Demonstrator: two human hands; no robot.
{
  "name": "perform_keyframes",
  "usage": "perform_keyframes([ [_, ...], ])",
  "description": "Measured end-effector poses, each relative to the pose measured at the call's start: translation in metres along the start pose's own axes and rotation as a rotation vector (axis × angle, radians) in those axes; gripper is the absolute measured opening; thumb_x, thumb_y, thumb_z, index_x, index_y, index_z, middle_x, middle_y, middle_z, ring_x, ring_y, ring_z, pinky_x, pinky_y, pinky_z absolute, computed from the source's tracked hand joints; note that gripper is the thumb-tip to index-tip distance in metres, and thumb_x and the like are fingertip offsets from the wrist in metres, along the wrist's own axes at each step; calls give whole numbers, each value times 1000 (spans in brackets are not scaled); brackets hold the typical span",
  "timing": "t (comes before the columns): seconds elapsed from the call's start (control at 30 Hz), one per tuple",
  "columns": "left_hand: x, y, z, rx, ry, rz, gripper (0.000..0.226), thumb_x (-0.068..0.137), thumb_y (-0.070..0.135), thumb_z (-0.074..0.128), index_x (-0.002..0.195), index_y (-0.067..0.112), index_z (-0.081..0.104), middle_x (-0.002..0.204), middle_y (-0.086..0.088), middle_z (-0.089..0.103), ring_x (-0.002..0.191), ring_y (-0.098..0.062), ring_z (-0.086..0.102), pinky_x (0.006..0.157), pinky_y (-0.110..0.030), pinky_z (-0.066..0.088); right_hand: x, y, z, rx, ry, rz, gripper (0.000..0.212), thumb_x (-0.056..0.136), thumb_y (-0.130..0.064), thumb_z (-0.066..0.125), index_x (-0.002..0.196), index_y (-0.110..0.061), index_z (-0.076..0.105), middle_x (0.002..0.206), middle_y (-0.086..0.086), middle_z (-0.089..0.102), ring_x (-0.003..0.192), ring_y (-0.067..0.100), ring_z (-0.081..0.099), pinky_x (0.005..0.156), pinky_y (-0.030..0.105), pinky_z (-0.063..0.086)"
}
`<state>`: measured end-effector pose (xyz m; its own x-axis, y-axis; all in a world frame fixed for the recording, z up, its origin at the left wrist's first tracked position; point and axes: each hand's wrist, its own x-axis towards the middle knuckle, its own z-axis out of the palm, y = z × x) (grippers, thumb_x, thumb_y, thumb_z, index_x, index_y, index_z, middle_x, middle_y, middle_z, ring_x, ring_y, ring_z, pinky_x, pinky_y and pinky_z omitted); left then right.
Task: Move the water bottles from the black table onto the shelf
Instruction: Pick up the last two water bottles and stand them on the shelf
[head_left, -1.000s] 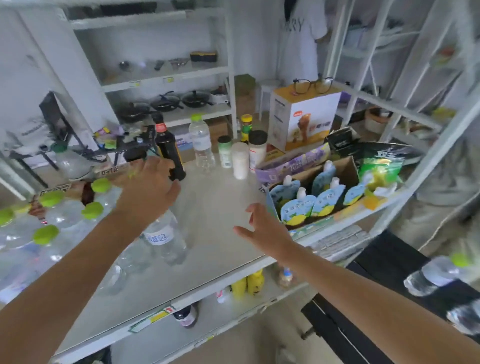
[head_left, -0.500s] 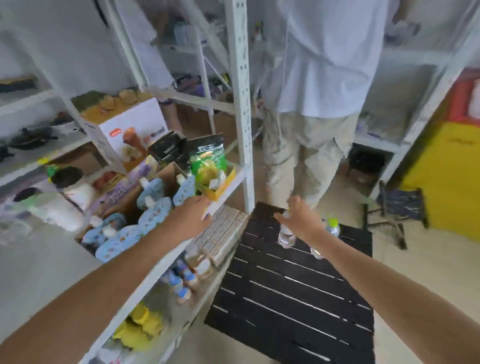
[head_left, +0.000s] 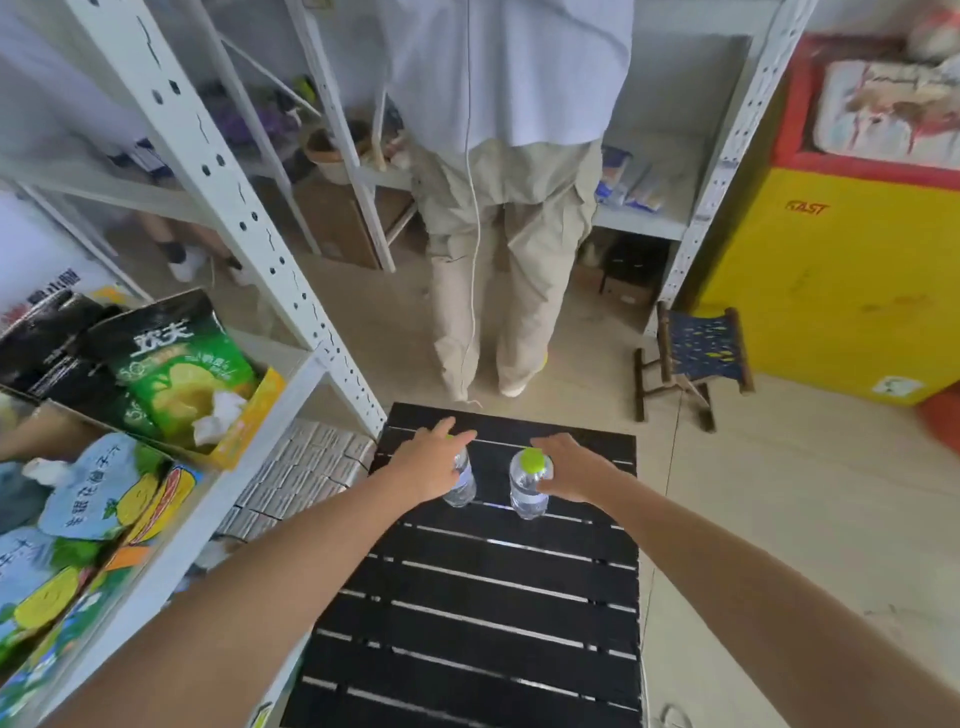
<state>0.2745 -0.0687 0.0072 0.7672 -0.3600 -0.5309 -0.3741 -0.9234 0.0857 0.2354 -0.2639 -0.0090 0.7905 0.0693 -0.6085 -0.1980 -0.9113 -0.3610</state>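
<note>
Two clear water bottles with green caps stand side by side at the far end of the black slatted table (head_left: 478, 597). My left hand (head_left: 428, 465) lies over the top of the left bottle (head_left: 461, 486) and hides its cap, with the fingers stretched forward. My right hand (head_left: 574, 467) is wrapped around the neck of the right bottle (head_left: 527, 491) from the right, just below its green cap. The white metal shelf (head_left: 296, 374) stands to the left of the table.
A person in beige trousers (head_left: 498, 260) stands just beyond the table's far edge. A small folding stool (head_left: 696, 353) and a yellow cabinet (head_left: 831, 280) are at the right. On the shelf sit a green snack bag (head_left: 176, 364) and a box of drink pouches (head_left: 93, 509).
The view swung from the shelf to the black table. My left hand left the shelf edge and came over the left bottle. My right hand closed around the right bottle.
</note>
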Motion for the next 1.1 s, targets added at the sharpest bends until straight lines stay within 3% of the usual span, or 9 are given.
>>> perform_keyframes([
  [0.2, 25, 7, 22, 61, -49, -126, 46, 89, 11, 50, 134, 10, 40, 147, -5, 31, 133, -39, 26, 106, -42, 39, 22, 0, 34, -179, 80, -22, 56, 90, -13, 58, 139, -25, 34, 143, 8, 34, 126, 31, 46, 96, 45, 49],
  [0.3, 20, 8, 28, 55, -19, -191, 56, 87, -1, 51, 139, 13, 35, 151, -14, 20, 132, -42, 27, 106, -40, 38, 21, -5, 47, -215, 81, -47, 52, 90, -12, 57, 136, -21, 36, 139, 10, 39, 119, 34, 53, 91, 44, 53],
  [0.37, 12, 4, 30, -40, -40, -246, 61, 87, -3, 50, 141, 15, 30, 153, -18, 13, 131, -41, 34, 105, -41, 40, 19, -13, 53, -245, 102, -94, 42, 90, -16, 54, 130, -20, 41, 130, 9, 46, 111, 35, 59, 84, 42, 54],
  [0.43, 3, -2, 36, -160, -48, -284, 54, 92, 8, 47, 142, 15, 29, 149, -21, 24, 122, -39, 49, 102, -43, 44, 18, -22, 56, -268, 113, -116, 36, 89, -20, 55, 123, -18, 45, 124, 7, 51, 107, 34, 61, 80, 40, 53],
  [0.6, -33, -18, 43, -201, -65, -290, 51, 92, 13, 47, 140, 15, 31, 144, -22, 31, 116, -37, 56, 97, -39, 47, 11, -47, 45, -197, 87, -123, 33, 88, -26, 52, 120, -19, 47, 122, 2, 56, 107, 30, 62, 88, 39, 50],
  [0.67, -54, -35, 34, -247, -13, -249, 37, 89, 16, 52, 125, 11, 43, 129, -21, 41, 106, -38, 60, 88, -40, 49, 3, -65, 39, -210, 82, -180, 34, 91, -28, 47, 123, -19, 45, 126, 2, 56, 111, 30, 60, 93, 38, 50],
  [0.77, -106, -62, 16, -351, 96, -265, 16, 84, 20, 55, 96, 13, 46, 101, -12, 45, 98, -33, 58, 72, -33, 38, -25, -109, 31, -232, 102, -280, 29, 92, -28, 44, 119, -20, 48, 126, 1, 59, 112, 29, 61, 92, 35, 48],
  [0.9, -217, -98, 8, -358, 196, -308, 29, 87, 26, 53, 114, 16, 47, 111, -8, 42, 85, -24, 54, 64, -31, 39, -83, -179, 22, -239, 149, -417, 22, 83, -23, 46, 103, -24, 54, 108, 3, 68, 102, 30, 63, 75, 30, 41],
  [1.1, -402, -154, -8, -283, 430, -457, 31, 91, 34, 46, 118, 18, 46, 101, 2, 33, 84, -22, 48, 73, -30, 36, -188, -298, 25, -244, 335, -746, 15, 79, -34, 58, 92, -27, 52, 101, 2, 69, 95, 28, 63, 66, 27, 33],
])
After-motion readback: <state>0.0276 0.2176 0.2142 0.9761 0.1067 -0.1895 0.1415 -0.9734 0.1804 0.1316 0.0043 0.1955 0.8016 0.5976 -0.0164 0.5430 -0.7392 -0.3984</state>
